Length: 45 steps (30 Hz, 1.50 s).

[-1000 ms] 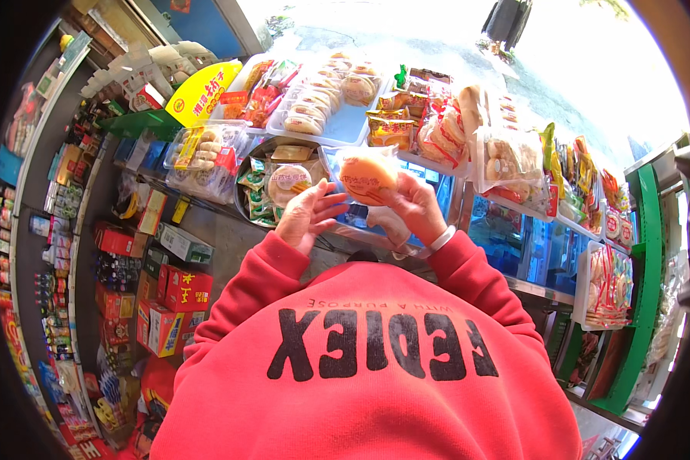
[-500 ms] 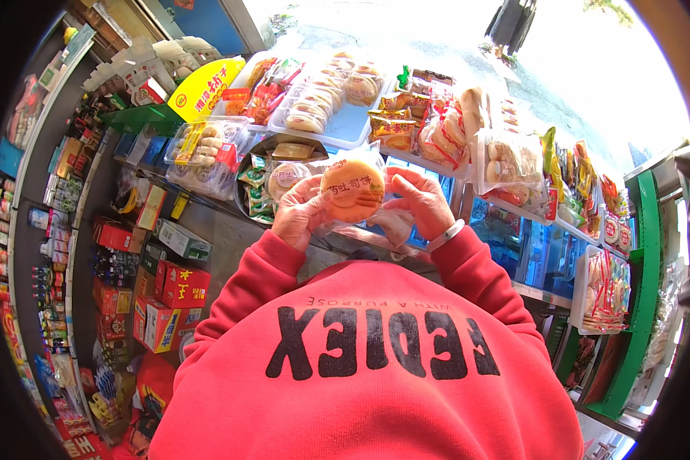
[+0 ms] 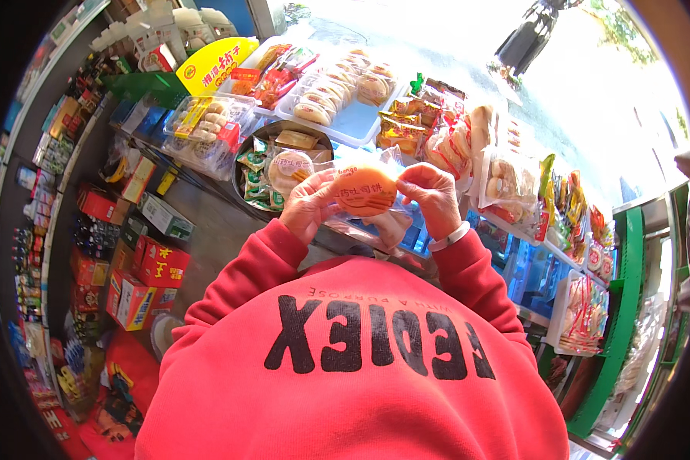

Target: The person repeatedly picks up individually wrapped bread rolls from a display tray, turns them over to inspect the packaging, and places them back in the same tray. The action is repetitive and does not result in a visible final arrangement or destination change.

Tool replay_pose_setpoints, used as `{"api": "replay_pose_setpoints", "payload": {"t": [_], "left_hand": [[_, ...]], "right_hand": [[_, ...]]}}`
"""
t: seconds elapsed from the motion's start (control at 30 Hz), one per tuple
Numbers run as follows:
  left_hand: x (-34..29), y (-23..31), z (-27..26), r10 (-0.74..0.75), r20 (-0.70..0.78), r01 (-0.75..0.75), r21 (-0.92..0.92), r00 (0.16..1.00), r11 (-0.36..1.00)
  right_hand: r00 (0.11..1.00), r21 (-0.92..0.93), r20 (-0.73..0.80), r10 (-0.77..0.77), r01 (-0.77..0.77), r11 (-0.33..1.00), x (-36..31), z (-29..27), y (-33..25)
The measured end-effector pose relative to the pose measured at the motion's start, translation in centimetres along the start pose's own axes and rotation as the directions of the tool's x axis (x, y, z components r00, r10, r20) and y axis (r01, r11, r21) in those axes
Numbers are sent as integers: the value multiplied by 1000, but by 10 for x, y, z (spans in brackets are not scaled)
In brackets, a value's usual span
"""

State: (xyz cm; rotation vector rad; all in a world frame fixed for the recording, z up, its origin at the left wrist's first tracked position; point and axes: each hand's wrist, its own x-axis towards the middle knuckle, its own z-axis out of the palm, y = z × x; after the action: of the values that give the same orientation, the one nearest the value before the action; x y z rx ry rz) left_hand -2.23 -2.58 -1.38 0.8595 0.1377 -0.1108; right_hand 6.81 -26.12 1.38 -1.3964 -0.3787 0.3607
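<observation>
A round golden cake [image 3: 366, 190] in a clear printed wrapper is held up in front of my chest, between both hands. My left hand [image 3: 311, 205] is closed on its left edge. At the right edge, the thumb and fingers of my right hand [image 3: 435, 201] pinch the wrapper; a white bracelet [image 3: 450, 236] circles that wrist. The cake's face is tilted and looks foreshortened. Just beyond my left hand stands a round dark tin [image 3: 247, 181] with a similar wrapped cake [image 3: 290, 170] and small green packets [image 3: 253, 159] in it.
Beyond my hands a display counter carries a white tray [image 3: 354, 123] of wrapped buns, a clear box of rolls [image 3: 207, 126] and red-and-yellow snack packets [image 3: 402, 129]. Stocked shelves and red cartons [image 3: 161, 262] line the left. A green metal upright [image 3: 621, 307] stands at right.
The wrapped cake has tilted, so its face looks flatter. My right hand's fingers have drawn together on the wrapper's edge. The whole view has turned slightly.
</observation>
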Motion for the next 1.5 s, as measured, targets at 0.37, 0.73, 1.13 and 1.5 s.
{"api": "replay_pose_setpoints", "payload": {"t": [0.37, 0.73, 1.13, 1.5], "left_hand": [[23, -32, -47, 11, -11, -15, -380, 1000, 925], [22, -10, -18, 195, -248, -239, -161, 949, 958], [16, -3, -3, 235, -238, -254, -53, 942, 966], [7, -4, 11, 273, -177, -281, -23, 946, 959]], "right_hand": [[980, -64, 144, 138, -129, 990, 2, 11, -34], [995, -122, 58, 78, -70, 990, 1, 9, -25], [996, -101, 38, -79, 82, 992, 5, 14, -23], [967, 24, -230, -114, 122, 992, 5, 14, -21]]}}
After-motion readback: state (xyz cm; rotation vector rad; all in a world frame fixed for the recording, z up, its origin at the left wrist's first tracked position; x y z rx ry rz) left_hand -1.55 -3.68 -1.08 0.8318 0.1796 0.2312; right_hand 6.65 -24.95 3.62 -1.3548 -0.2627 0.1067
